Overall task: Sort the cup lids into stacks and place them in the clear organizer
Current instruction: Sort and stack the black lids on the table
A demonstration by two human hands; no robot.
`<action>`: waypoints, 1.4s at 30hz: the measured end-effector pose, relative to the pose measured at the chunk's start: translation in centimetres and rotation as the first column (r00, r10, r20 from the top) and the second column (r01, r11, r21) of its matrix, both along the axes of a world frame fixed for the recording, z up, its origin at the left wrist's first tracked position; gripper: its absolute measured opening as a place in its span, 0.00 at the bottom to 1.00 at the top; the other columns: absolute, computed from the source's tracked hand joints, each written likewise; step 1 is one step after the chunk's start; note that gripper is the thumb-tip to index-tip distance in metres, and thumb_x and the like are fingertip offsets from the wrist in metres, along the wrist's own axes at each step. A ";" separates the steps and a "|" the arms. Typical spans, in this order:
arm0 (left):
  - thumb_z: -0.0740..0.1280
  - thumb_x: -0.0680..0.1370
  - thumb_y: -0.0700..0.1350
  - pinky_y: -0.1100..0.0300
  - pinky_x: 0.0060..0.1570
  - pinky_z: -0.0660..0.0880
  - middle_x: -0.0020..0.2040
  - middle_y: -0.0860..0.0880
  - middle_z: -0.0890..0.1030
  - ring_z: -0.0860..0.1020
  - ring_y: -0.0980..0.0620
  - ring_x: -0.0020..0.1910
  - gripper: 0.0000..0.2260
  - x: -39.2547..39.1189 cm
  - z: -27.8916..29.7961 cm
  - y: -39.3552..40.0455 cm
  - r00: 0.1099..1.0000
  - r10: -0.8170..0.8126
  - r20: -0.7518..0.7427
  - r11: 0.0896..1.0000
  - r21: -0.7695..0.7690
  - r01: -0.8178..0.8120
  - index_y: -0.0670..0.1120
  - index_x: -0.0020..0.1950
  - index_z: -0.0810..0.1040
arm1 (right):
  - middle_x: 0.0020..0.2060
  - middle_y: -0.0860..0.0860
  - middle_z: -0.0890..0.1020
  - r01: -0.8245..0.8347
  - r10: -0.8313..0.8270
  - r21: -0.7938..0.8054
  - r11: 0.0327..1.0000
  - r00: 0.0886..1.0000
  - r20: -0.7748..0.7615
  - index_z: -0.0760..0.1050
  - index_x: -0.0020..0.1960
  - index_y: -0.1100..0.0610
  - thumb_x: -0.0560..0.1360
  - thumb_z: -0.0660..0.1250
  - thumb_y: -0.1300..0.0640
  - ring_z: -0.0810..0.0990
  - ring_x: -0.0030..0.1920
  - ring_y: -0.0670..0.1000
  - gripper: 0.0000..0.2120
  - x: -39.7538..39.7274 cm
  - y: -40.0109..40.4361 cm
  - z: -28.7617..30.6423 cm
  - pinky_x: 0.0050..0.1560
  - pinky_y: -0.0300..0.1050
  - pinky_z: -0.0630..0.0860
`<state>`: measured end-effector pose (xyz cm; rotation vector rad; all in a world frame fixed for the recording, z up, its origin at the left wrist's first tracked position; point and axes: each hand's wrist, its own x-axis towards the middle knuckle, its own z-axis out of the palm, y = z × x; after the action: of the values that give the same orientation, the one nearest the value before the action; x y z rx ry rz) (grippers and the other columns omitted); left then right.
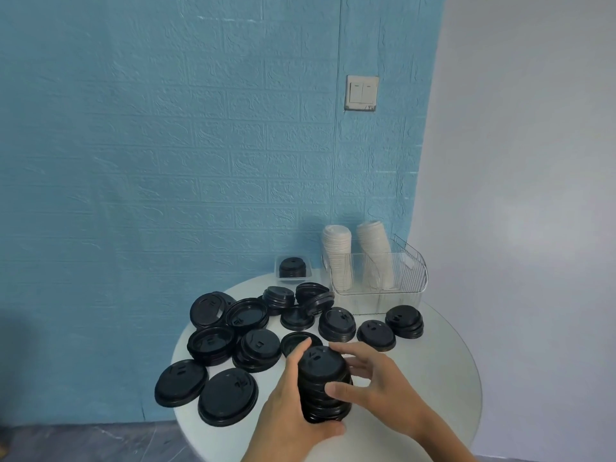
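— While both hands grip that tall stack of black round plastic lids (325, 385), left hand (293, 411) cupping its base and right hand (370, 371) pinching its side, what matters?

— Square the rims, keep it upright, then carry it far right over the white round bench (433, 378) to the clear plastic organizer (376, 278).

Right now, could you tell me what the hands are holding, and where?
Both hands grip a stack of black cup lids by its sides: left hand and right hand.

A blue brick-embossed wall (166, 145) fills the view; a white light switch (362, 92) sits at one o'clock, a plain pale wall (533, 161) at three, grey floor (83, 441) at seven, round white surface (433, 378) at five.
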<state>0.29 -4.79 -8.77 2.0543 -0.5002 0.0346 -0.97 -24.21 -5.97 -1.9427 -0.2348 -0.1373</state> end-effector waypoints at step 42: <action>0.79 0.67 0.62 0.50 0.62 0.77 0.60 0.59 0.77 0.78 0.56 0.59 0.28 0.5 0.9 -0.2 1.000 0.031 0.000 0.999 -0.030 -0.031 0.65 0.61 0.69 | 0.56 0.49 0.82 0.348 -0.329 -0.065 0.935 0.922 0.203 0.82 0.61 0.52 0.75 0.75 0.54 0.82 0.56 0.48 0.15 3.8 -3.8 -0.5 0.60 0.39 0.77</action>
<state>0.76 -5.02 -7.83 2.0325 -0.4659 0.0606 2.86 -27.98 -6.52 -2.0583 -0.0265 -0.5507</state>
